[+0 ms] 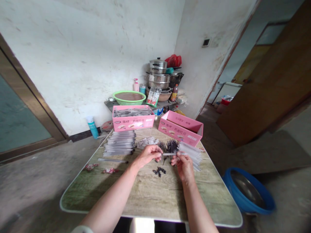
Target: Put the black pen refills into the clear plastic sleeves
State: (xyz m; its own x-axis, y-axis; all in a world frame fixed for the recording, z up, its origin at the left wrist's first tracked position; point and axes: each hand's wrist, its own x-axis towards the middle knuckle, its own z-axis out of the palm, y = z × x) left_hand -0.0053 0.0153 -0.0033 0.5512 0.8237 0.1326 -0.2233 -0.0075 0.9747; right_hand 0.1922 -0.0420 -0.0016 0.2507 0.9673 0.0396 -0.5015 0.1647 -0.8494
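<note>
A slim translucent pen barrel (169,154) spans the gap between my two hands, above the middle of the table. My left hand (148,154) pinches its left end, and my right hand (184,164) grips the right end. Whether a refill is inside it is too small to tell. Just below lie several short black pen caps (159,171). Dark thin refills (167,146) are bunched behind my hands. To the right is a stack of clear barrels (190,154). On the left lie a pile of pens with dark ends (120,142) and a single pen (113,160).
A pink box (133,123) full of pens and another pink box (179,131) stand at the table's (150,197) back. Small whitish pieces (147,141) lie between the piles. Behind are a green basin (129,101) and stacked pots (158,77). A blue tub (250,191) sits right.
</note>
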